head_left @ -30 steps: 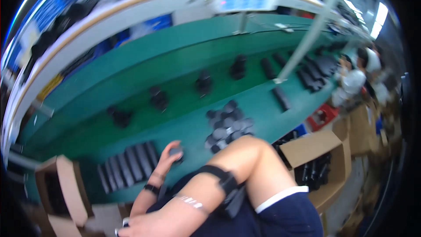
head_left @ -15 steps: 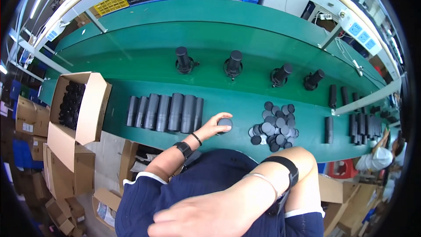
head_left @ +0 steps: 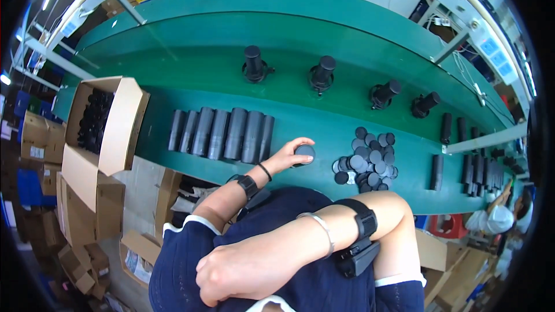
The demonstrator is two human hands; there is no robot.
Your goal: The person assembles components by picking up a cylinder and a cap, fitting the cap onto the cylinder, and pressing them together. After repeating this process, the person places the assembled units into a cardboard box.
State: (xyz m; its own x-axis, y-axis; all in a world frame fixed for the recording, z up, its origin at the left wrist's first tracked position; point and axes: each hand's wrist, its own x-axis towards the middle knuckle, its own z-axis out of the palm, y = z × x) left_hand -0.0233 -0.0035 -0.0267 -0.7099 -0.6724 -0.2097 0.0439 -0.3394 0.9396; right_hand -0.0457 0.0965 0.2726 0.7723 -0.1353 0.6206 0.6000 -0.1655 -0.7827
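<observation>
My left hand (head_left: 285, 156) is closed round a black round-topped piece (head_left: 304, 151) on the green bench; its lower part is mostly hidden. Across my body, my right hand (head_left: 237, 274) lies close to my dark blue shirt, fingers curled in. What is inside them, if anything, is out of sight. Several black cylinders (head_left: 235, 133) lie side by side to the left of my left hand. To its right is a loose heap of black discs (head_left: 370, 159), some overlapping.
Several black cylindrical pieces on ring-shaped mounts (head_left: 321, 75) stand along the bench's back. An open cardboard box (head_left: 124, 121) of small black parts is at the left. More dark cylinders (head_left: 477, 170) lie far right, near another person (head_left: 497, 216). Cartons (head_left: 87, 219) crowd the lower left.
My right hand's fingers have curled from loosely stretched to closed, near my shirt. The left hand keeps its grip on the round-topped piece. The bench appears slightly higher in the picture.
</observation>
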